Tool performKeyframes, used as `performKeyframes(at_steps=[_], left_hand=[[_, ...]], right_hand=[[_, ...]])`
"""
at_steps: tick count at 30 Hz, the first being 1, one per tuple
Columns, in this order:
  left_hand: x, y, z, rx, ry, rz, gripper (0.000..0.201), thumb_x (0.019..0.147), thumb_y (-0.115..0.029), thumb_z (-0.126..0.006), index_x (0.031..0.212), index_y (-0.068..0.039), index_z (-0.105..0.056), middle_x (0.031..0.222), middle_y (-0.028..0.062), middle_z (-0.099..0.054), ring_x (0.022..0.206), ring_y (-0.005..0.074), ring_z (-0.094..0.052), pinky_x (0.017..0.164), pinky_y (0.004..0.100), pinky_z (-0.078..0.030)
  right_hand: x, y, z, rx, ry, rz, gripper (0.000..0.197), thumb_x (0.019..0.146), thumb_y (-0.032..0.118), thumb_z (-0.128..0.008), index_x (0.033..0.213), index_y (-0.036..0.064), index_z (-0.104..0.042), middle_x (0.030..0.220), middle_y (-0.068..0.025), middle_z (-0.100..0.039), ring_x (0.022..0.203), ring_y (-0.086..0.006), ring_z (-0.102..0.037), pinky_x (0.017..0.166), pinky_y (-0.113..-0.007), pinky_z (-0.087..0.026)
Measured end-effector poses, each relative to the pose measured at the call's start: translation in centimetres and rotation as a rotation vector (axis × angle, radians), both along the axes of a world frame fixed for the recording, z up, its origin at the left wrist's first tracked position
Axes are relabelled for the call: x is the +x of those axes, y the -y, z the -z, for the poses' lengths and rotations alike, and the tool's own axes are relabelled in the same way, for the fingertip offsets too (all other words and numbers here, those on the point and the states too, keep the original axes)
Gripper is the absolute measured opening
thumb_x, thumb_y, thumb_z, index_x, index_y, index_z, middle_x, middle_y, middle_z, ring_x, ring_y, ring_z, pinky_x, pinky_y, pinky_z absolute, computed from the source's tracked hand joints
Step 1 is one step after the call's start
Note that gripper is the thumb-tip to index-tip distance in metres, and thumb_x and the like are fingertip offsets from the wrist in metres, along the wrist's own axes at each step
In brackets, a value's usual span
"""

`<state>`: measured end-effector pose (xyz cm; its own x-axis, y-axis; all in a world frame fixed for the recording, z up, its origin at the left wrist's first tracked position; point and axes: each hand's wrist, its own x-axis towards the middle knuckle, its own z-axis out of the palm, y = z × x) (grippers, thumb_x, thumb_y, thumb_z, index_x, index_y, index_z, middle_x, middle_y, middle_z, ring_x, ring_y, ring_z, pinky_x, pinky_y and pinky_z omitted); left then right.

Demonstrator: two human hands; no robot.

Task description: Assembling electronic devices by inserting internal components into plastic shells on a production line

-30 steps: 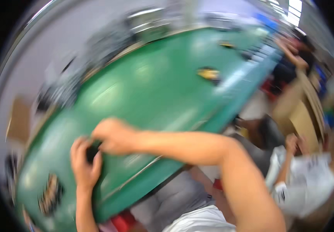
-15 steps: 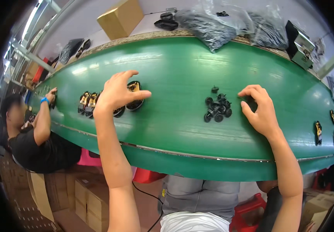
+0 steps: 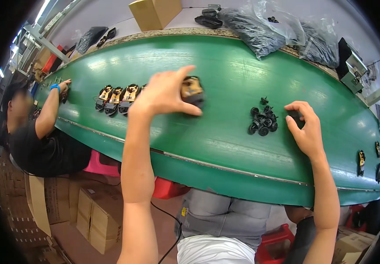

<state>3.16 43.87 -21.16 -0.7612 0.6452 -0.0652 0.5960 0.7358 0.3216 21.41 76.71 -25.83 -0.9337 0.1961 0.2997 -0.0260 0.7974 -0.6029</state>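
Shifted toward my half-curled right hand (image 3: pixel 306 130), well apart: the black-yellow part (image 3: pixel 192 89), lengthwise between thumb and fingers of my left hand (image 3: pixel 163 94), both grips unclear.

Left hand (image 3: pixel 162 93) and right hand (image 3: pixel 308 130): both ungloved, each joined by a slender wrist to a bare forearm that widens towards the elbow. Left arm (image 3: pixel 138 180) and right arm (image 3: pixel 324 193): uncovered from wrist to beyond the elbow, as far as the lower margin. Trunk: a plain white top (image 3: pixel 216 251), its cloth gathered into soft folds at the waist. Thighs: grey trousers (image 3: pixel 214 215), creased across the lap and divided by a dark central seam, with a small yellow patch (image 3: pixel 184 211) on the left side.
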Motion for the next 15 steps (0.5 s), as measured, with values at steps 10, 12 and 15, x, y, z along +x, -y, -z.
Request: performKeyframes(at_steps=[10,12,15], left_hand=[[8.7,-9.4,3.1,0.663,-0.214,0.445,0.112,0.058,-0.022,-0.095,0.154,-0.008,-0.038,0.143,0.0179,-0.045,0.123,0.0396,-0.056,0.099,0.0446,-0.053],[9.1,-9.5,3.2,0.705,-0.168,0.430,0.111,0.058,-0.021,-0.096,0.153,-0.007,-0.039,0.142,0.0178,-0.045,0.122,0.0397,-0.057,0.098,0.0449,-0.053],[9.5,-9.7,3.3,0.745,-0.066,0.382,0.104,0.059,-0.019,-0.093,0.149,-0.006,-0.043,0.140,0.0186,-0.045,0.119,0.0390,-0.058,0.095,0.0448,-0.055]], right_hand=[[0.4,1.7,-1.3,-0.190,-0.294,-0.016,0.025,0.092,0.017,-0.069,0.113,0.0030,-0.069,0.112,-0.0090,-0.071,0.102,-0.0206,-0.066,0.088,-0.033,-0.050],[0.5,3.1,-1.3,-0.435,-0.245,-0.106,0.032,0.092,0.018,-0.071,0.119,0.0022,-0.067,0.111,-0.0088,-0.071,0.099,-0.0162,-0.065,0.084,-0.030,-0.050],[1.0,5.1,-1.5,-0.541,-0.108,-0.149,0.056,0.086,0.020,-0.079,0.135,0.0035,-0.058,0.108,-0.0096,-0.070,0.088,-0.0136,-0.064,0.071,-0.028,-0.050]])
